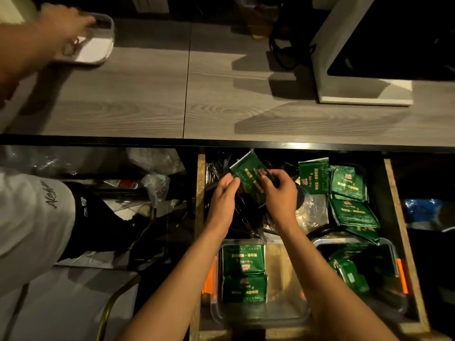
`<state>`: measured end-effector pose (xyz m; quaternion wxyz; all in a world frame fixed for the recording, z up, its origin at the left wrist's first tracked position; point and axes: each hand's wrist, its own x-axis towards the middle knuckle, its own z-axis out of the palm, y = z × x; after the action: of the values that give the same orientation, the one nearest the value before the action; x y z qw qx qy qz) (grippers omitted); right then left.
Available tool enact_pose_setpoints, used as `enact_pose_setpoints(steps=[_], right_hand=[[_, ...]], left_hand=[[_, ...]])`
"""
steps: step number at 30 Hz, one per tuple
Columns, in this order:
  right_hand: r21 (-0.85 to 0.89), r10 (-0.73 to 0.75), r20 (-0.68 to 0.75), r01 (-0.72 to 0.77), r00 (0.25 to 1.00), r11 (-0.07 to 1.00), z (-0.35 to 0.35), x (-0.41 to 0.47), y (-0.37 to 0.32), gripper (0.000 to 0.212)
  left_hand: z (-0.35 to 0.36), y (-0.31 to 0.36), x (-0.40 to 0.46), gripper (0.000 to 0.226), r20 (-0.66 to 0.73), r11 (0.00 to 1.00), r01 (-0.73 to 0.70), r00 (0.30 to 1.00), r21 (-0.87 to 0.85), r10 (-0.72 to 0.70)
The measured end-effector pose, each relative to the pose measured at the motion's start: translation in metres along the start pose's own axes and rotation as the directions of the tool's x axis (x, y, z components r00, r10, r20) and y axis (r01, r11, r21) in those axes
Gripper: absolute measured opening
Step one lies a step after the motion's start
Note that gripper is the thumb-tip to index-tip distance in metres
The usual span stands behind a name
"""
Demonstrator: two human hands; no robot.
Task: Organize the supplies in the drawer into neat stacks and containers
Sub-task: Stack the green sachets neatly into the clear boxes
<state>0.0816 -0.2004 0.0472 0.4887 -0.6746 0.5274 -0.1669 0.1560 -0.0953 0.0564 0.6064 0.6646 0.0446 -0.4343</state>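
Note:
The wooden drawer (201, 183) is pulled open below the desk edge. My left hand (222, 200) and my right hand (280, 193) both pinch a small bundle of green packets (248, 175) above the drawer's back half. Loose green packets (349, 193) lie scattered at the drawer's right. A clear container (290, 313) at the front holds stacked green packets (243, 274) on its left side. A second clear container (391, 247) at the front right holds jumbled packets. Dark plastic-wrapped items (246, 222) fill the space under my hands.
Another person in a white shirt (27, 222) sits at the left; their hand (61, 28) reaches to a white tray (98, 48) on the grey wooden desk (172, 94). A monitor stand (357, 94) sits on the desk's right. Plastic bags (155, 163) lie under the desk.

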Motion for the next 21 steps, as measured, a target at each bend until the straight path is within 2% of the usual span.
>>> enact_pose_setpoints(steps=[2, 3, 5, 6, 7, 9, 10, 13, 16, 19, 21], right_hand=[[0.232, 0.048, 0.052, -0.059, 0.997, 0.971, -0.015, -0.014, -0.004, 0.013], [0.326, 0.053, 0.086, -0.079, 0.995, 0.942, -0.022, -0.021, -0.008, 0.015], [0.386, 0.044, 0.127, -0.090, 0.991, 0.918, -0.032, -0.033, -0.012, 0.016], [0.375, 0.037, 0.134, -0.085, 0.990, 0.923, -0.037, -0.039, -0.014, 0.017], [0.362, 0.040, 0.139, -0.088, 0.990, 0.928, -0.041, -0.042, -0.013, 0.016], [0.359, 0.069, 0.145, -0.118, 0.987, 0.926, -0.051, -0.044, -0.011, 0.011], [0.340, 0.080, 0.146, -0.126, 0.986, 0.932, -0.055, -0.043, -0.009, 0.013], [0.243, 0.083, 0.087, -0.102, 0.993, 0.965, -0.078, -0.033, 0.000, 0.029], [0.212, 0.128, -0.057, -0.113, 0.990, 0.971, -0.104, -0.004, 0.015, 0.007], [0.043, 0.134, -0.094, -0.130, 0.987, 0.991, -0.120, 0.040, 0.035, 0.037], [-0.053, 0.109, -0.041, -0.111, 0.993, 0.992, -0.123, 0.063, 0.040, 0.051]], left_hand=[[0.007, 0.003, -0.008, 0.051, 0.025, 0.999, 0.040, 0.999, -0.010, -0.040], [0.011, 0.003, -0.011, 0.043, 0.042, 0.997, 0.071, 0.997, -0.025, -0.070], [0.022, 0.001, -0.016, 0.022, 0.090, 0.988, 0.129, 0.988, -0.081, -0.122], [0.027, 0.001, -0.019, 0.021, 0.117, 0.983, 0.157, 0.982, -0.097, -0.146], [0.032, 0.001, -0.022, 0.028, 0.134, 0.974, 0.188, 0.976, -0.128, -0.171], [0.040, -0.002, -0.024, 0.055, 0.190, 0.941, 0.260, 0.957, -0.215, -0.221], [0.042, -0.003, -0.025, 0.057, 0.209, 0.930, 0.274, 0.952, -0.245, -0.225], [0.056, -0.005, -0.028, 0.042, 0.188, 0.923, 0.279, 0.954, -0.266, -0.234], [0.072, -0.003, -0.033, 0.036, 0.194, 0.920, 0.261, 0.958, -0.291, -0.210], [0.086, -0.002, -0.036, 0.032, 0.201, 0.884, 0.269, 0.958, -0.382, -0.205], [0.093, -0.002, -0.040, 0.028, 0.206, 0.873, 0.265, 0.959, -0.410, -0.194]])
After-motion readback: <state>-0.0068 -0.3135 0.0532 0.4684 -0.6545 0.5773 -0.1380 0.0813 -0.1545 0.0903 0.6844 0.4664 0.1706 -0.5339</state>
